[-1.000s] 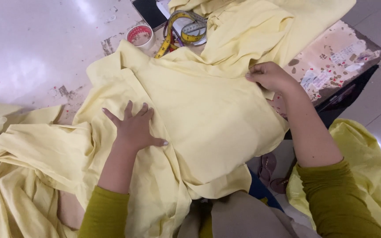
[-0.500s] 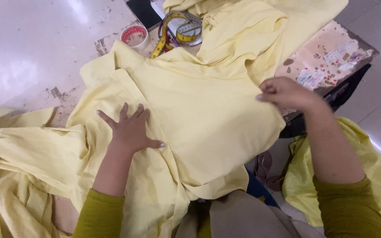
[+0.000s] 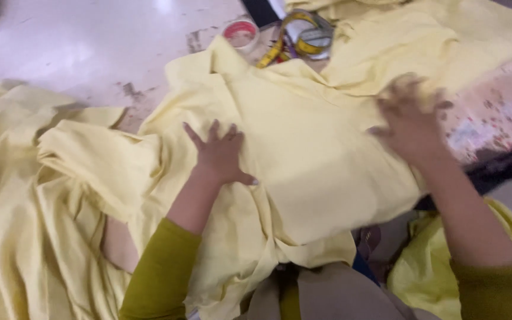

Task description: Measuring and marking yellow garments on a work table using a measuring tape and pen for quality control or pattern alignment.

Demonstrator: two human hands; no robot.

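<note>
A large pale yellow cloth [image 3: 315,154] lies spread and folded over the floor and my lap. My left hand [image 3: 219,155] rests flat on the middle of it, fingers spread, pressing the fabric down. My right hand [image 3: 410,121] is blurred with motion above the cloth's right edge, fingers apart, and I see nothing in it. Both arms wear olive green sleeves.
A roll of tape [image 3: 241,32] and a yellow measuring tape [image 3: 300,41] lie on the pale floor beyond the cloth. A patterned board [image 3: 499,118] sits at the right. More yellow fabric [image 3: 31,195] is bunched at the left, and a yellow bundle [image 3: 428,266] at the lower right.
My right hand has let go of the cloth's right edge and lifted, its fingers spreading. The left hand stays pressed on the fabric. The view has shifted to the left.
</note>
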